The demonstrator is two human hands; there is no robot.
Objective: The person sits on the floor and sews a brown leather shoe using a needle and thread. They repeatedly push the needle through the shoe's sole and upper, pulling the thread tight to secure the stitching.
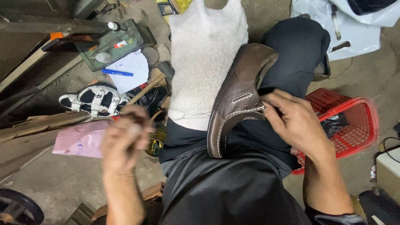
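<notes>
Now the right hand (298, 125) pins the brown shoe (237, 98) on the lap, grip pinching its side; the left hand (123, 139) is blurred, its grip unreadable.

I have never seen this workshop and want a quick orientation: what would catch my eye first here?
First the brown leather shoe with white stitching, lying on the person's lap in the middle, pinched at its side by the right hand. The left hand is raised and blurred at lower left; whether it holds anything cannot be told. A red plastic basket sits on the floor at right, and a white fleecy cloth covers the knee.
</notes>
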